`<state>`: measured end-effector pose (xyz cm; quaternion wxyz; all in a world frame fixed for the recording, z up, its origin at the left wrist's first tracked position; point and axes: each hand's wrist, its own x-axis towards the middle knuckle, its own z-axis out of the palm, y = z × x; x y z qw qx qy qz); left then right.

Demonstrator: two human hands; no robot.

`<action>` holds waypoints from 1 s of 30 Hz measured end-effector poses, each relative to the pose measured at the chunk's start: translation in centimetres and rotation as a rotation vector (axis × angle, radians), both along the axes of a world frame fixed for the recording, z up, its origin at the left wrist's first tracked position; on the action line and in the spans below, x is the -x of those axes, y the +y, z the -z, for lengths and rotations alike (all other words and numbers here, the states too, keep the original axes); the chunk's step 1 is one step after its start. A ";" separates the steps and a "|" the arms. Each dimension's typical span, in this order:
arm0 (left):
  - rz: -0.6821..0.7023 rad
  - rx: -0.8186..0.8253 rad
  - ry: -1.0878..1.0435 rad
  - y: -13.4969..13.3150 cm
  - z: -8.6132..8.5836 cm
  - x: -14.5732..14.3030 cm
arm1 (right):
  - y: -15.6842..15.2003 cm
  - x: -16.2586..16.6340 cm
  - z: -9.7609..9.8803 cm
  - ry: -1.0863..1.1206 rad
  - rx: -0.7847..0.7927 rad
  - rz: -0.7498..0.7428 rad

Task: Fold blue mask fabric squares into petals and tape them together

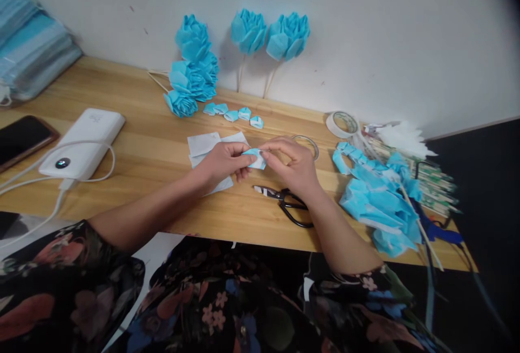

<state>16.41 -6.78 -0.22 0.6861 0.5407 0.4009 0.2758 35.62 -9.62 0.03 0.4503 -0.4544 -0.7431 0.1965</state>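
Past floral sleeves [77,282], pinching a blue piece [260,164] in left hand [225,162] and right hand [293,166] fingers beyond the scissors [280,195], with five folded pieces [231,116] and flowers [193,39] apparently done farther beyond, flat sheets [204,143] leftward seemingly remaining.

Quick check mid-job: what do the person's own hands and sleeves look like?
The left hand and right hand are ungloved, with bare wrists. The loose black floral fabric left sleeve shows reddish-pink and muted flower shapes; the matching black floral fabric right sleeve has small pink blossoms, blue flowers and green leaves.
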 end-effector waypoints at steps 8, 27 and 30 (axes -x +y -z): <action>-0.015 0.015 -0.030 0.0 0.1 0.1 | 0.2 -0.5 0.3 -0.159 -0.149 0.005; 0.051 -0.170 0.077 -0.3 -0.1 0.0 | -0.2 0.1 -0.3 0.213 0.414 -0.013; 0.052 -0.143 0.058 -0.3 -0.2 0.0 | -0.2 0.1 -0.4 0.208 0.400 -0.011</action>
